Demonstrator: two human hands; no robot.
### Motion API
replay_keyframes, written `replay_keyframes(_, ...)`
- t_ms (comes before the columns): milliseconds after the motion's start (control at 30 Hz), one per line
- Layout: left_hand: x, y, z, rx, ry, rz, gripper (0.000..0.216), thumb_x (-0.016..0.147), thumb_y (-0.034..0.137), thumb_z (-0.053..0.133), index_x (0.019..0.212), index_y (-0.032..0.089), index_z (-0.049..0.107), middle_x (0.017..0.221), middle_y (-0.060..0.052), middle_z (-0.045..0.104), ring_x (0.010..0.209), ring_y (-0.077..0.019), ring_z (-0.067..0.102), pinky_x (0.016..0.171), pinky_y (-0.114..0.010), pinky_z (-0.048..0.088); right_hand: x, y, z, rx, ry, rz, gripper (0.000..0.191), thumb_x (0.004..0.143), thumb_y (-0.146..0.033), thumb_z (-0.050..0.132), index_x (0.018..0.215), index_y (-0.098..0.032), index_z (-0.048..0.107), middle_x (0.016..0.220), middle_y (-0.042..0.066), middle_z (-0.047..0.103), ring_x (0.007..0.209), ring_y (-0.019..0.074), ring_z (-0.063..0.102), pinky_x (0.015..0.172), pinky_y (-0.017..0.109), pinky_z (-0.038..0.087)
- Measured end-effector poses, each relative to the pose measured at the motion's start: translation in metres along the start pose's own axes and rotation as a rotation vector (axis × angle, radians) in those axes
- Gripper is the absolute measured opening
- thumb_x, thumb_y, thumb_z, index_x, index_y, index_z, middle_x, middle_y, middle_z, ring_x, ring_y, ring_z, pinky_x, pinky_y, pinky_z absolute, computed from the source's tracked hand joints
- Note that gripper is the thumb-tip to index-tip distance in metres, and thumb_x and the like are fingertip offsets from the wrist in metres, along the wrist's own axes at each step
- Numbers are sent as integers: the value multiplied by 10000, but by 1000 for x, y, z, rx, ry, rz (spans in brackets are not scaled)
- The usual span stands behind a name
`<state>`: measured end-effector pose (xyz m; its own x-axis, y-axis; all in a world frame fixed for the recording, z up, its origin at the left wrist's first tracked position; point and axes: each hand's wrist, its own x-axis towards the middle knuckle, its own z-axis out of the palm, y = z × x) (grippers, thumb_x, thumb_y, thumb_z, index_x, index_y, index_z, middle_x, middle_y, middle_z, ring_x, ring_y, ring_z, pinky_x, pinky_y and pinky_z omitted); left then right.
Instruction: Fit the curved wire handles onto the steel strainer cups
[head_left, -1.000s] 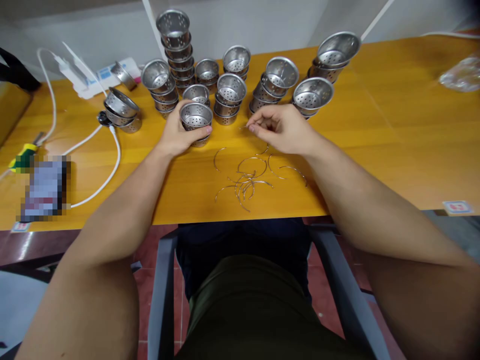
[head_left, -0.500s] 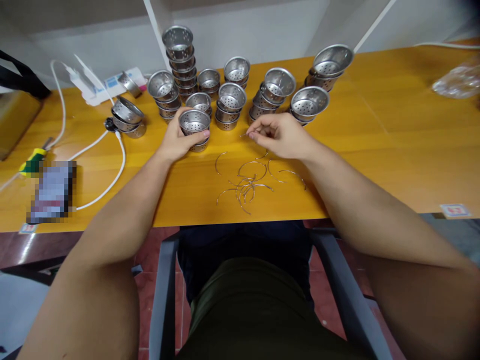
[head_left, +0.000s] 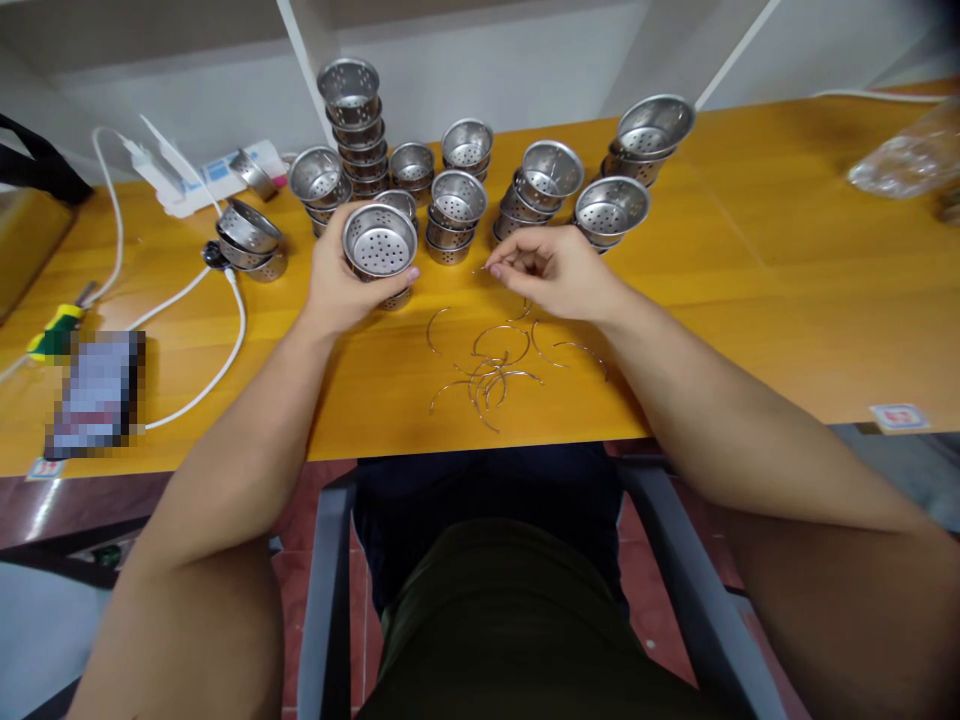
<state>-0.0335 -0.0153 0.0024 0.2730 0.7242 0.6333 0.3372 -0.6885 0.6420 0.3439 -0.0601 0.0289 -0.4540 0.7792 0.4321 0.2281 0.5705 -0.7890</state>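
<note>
A long yellow wooden table fills the width of the view, with a pale wall behind it and the person's dark-clothed lap and a grey chair frame below its near edge. Across the table's far middle stand many perforated steel strainer cups, some in stacks and some single, the tallest stack rising at the left of the group. Further left lies a white power strip with a white cable looping toward the near edge, two more cups nested on their sides by it, and a blurred flat object beside a yellow-green tool. A crumpled clear plastic bag sits at the far right. The left hand grasps one strainer cup around its side, tilted so that its holed bottom faces the camera; it is held just in front of the cup group, above another cup resting on the table. The right hand is close by on the right, its thumb and forefinger pinched on a thin wire piece whose tip points toward the held cup without touching it. Just nearer the person, between the two forearms, lies a loose scatter of curved wire clips on the wood.
</note>
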Motion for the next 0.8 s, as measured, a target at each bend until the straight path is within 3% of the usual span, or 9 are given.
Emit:
replay_keyframes(233,-5,9,41,-39,44,121,1184,776,907,1191,1685,418,610,1630,-104,801,1515,-435,836,1325,-723,740,0,-27,20,49,151,-25,433,1115,-710,969,1163,-298,847,911,29,660,760,218,572,664,391,546)
replay_keyframes(333,-9,18,56,-108,12,229,1157,902,958,1089,1785,473,520,1688,-96,767,1517,-402,824,1326,-729,741,0,-31,24,81,183,-9,557,1124,-851,917,1213,-313,803,978,53,660,853,255,644,721,412,624)
replay_keyframes(467,-11,32,56,-127,-40,257,1016,1138,945,842,1913,470,388,1857,-107,650,1727,-400,700,1501,-722,618,1,-29,21,93,273,-20,690,1090,-1007,850,1203,-332,763,983,71,655,885,284,653,724,442,638)
replay_keyframes(533,-11,39,52,-63,-27,212,1004,1107,906,917,1879,461,452,1845,-112,645,1740,-411,691,1511,-700,606,2,-30,19,94,302,-31,733,1070,-1050,832,1201,-333,754,977,72,644,895,290,657,722,446,630)
replay_keyframes(667,-13,48,54,23,-3,159,969,977,839,1098,1696,382,634,1638,-115,748,1595,-416,759,1427,-722,655,0,-38,22,91,269,-2,738,1067,-1045,842,1202,-325,749,955,60,595,890,284,644,719,439,628)
replay_keyframes(800,-17,52,68,-23,-31,122,1105,858,898,1156,1674,392,611,1582,-110,765,1563,-453,792,1392,-745,674,-2,-44,25,65,220,27,707,1080,-1022,844,1176,-327,759,897,38,546,828,270,600,697,441,641)
